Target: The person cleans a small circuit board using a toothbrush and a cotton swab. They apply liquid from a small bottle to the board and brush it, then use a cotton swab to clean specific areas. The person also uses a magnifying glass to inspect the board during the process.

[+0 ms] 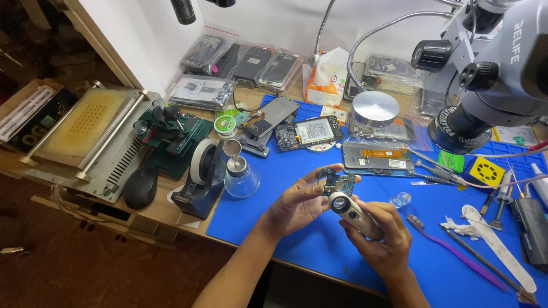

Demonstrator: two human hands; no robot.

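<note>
Above the blue mat (319, 245) near the desk's (171, 211) front edge, the left hand (297, 205) pinches a small circuit board (338, 183) while the right hand (382, 236) wraps a white loupe (351, 212) just beneath it; bare mat lies around both hands, a purple brush (451, 248) to the right.

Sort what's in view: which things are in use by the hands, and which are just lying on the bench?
In use: circuit board in left hand; loupe in right hand.

Lying about: opened phone, tape dispenser, glass bottle, mouse, purple toothbrush, microscope.
</note>
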